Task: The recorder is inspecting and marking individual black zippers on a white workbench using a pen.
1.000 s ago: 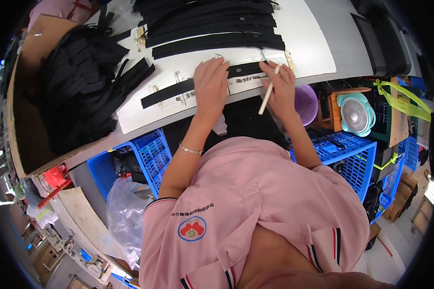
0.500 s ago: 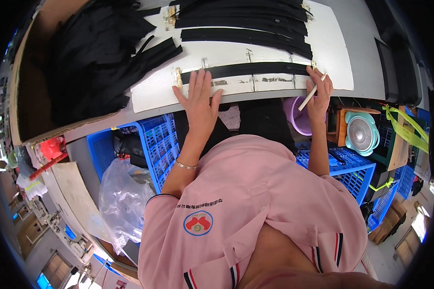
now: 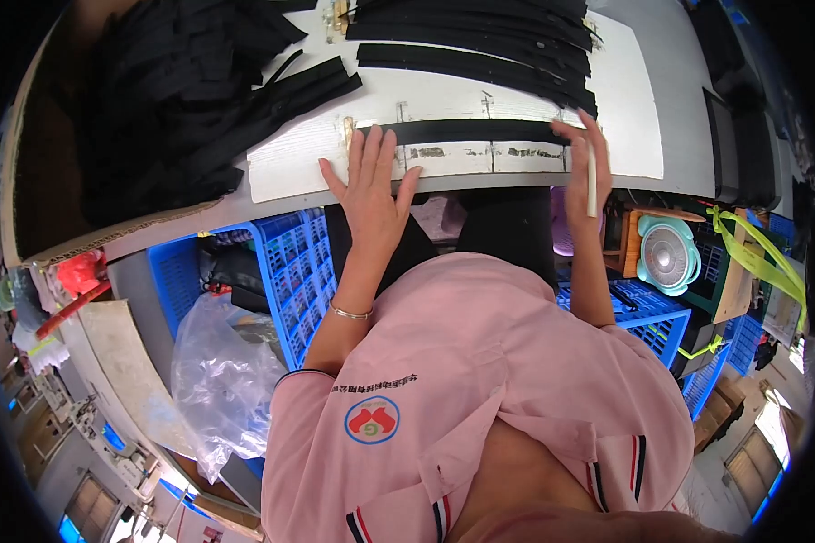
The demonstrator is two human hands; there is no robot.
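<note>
A single black fabric strip (image 3: pixel 471 132) lies across a white board (image 3: pixel 632 136) that carries dark marks and lines. My left hand (image 3: pixel 371 190) rests flat on the strip's left end, fingers stretched out and thumb apart. At the other end is my right hand (image 3: pixel 587 167), its fingertips bent over the strip. A thin white stick (image 3: pixel 592 185), like a marking pencil, is tucked in that hand and points back toward me. Beyond the strip, several more black strips (image 3: pixel 480 68) lie side by side on the board.
A cardboard box (image 3: pixel 122 237) heaped with black fabric pieces (image 3: pixel 167 118) stands at the left. Below the table edge are a blue crate (image 3: pixel 294 267), a clear plastic bag (image 3: pixel 222 380), a second blue crate (image 3: pixel 638 321), a purple bin (image 3: pixel 563 226) and a small teal fan (image 3: pixel 668 255).
My right hand has shifted inward along the strip, and the white stick in it has turned more upright. My left hand stays on the left end. The whole view has shifted slightly.
</note>
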